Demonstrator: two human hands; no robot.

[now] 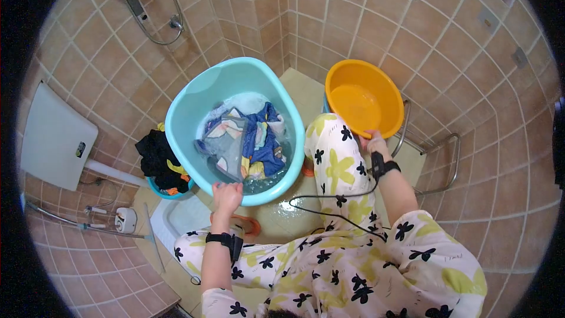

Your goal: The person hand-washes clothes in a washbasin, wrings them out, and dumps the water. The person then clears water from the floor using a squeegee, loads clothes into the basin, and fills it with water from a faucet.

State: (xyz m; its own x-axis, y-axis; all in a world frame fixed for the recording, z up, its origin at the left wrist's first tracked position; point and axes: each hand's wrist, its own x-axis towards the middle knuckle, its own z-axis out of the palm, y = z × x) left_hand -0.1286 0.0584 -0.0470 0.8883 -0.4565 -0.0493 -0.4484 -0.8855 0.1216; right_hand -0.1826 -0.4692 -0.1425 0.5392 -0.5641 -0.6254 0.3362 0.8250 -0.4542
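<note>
The left hand [226, 196] is curled over the near rim of the large light-blue tub [194, 95], its fingers bent together against the edge rather than spread. The tub stands in front of the person, a little to the left, and holds soapy water with wet clothes [247, 141] in it, blue, grey and pale pieces bunched together, with suds behind them.

The right hand [374, 141] is at the near rim of the orange basin [360, 103], out to the right of the tub and apart from it. Its fingers reach the edge and look partly closed on it, though the thumb is hard to make out at this size, so I cannot tell how firmly it grips. The basin appears to have a little clear water in the bottom.

Both wrists wear black straps, and a dark cable [329, 214] loops from the right one across the patterned clothing. Left of the tub, black clothes [156, 153] with some yellow and orange pieces are heaped in a smaller blue basin [154, 187], beside the white squat toilet [176, 217] on the wet floor.
</note>
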